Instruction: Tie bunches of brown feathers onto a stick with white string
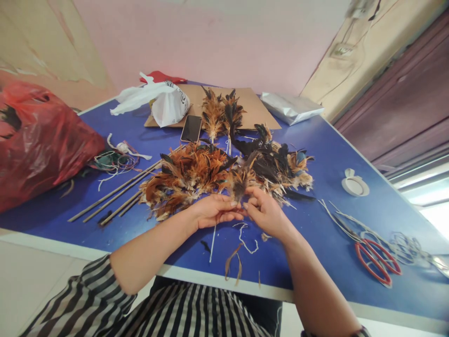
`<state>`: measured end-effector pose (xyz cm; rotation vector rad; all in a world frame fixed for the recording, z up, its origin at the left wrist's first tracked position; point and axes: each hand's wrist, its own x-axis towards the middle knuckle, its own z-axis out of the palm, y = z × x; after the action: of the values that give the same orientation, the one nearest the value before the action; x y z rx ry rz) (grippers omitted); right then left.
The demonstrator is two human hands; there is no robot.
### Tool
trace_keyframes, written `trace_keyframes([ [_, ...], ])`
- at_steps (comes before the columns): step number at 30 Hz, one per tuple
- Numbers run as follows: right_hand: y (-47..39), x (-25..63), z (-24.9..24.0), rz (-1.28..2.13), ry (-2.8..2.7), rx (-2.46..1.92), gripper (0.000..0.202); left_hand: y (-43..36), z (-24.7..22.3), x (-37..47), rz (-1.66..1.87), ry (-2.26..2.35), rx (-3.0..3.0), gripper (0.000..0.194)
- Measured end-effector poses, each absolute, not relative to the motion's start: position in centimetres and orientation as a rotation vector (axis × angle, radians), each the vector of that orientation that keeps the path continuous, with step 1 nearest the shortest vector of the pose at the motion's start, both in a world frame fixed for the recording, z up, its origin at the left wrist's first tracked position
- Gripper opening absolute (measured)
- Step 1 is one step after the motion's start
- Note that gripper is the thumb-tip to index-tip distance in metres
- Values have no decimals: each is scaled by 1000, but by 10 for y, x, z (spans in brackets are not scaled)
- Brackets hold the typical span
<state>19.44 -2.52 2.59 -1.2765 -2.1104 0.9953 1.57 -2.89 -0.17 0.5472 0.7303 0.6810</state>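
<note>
Both hands meet over the near middle of the blue table, at the base of a small bunch of brown and black feathers [239, 183]. My left hand [219, 210] has its palm turned up, thumb and fingers closed on the lower end of the bunch. Curled fingers of my right hand [263, 209] touch the same bunch from the right; whether they pinch a feather or a thread is too small to tell. Just beyond lie a pile of orange-brown feathers [196, 171] and a pile of black feathers [270, 161]. A white string [212, 244] hangs below my left hand.
Thin sticks [115, 198] and a red plastic bag [45, 145] are at left. At the back are a phone [191, 128], a white bag [170, 105], two tied feather bunches [213, 112] on cardboard [257, 110] and a silver packet [291, 108]. Red-handled scissors [377, 262] and a tape roll [355, 186] lie right.
</note>
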Motion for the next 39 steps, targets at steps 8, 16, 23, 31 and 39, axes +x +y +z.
trace_keyframes([
  [8,-18,202,28,1358,-1897,-1297,41,-26,-3,20,798,862,530,15],
  [16,-11,223,29,1142,-2043,-1367,21,-23,0,15,868,995,771,11],
  [23,-19,216,35,1057,-2098,-1251,19,-28,5,18,868,907,703,10],
  [31,-25,209,35,1193,-1992,-1143,17,-35,-5,25,752,734,606,14],
  [39,-19,211,27,851,-2173,-1187,18,-32,-9,24,800,838,690,13],
])
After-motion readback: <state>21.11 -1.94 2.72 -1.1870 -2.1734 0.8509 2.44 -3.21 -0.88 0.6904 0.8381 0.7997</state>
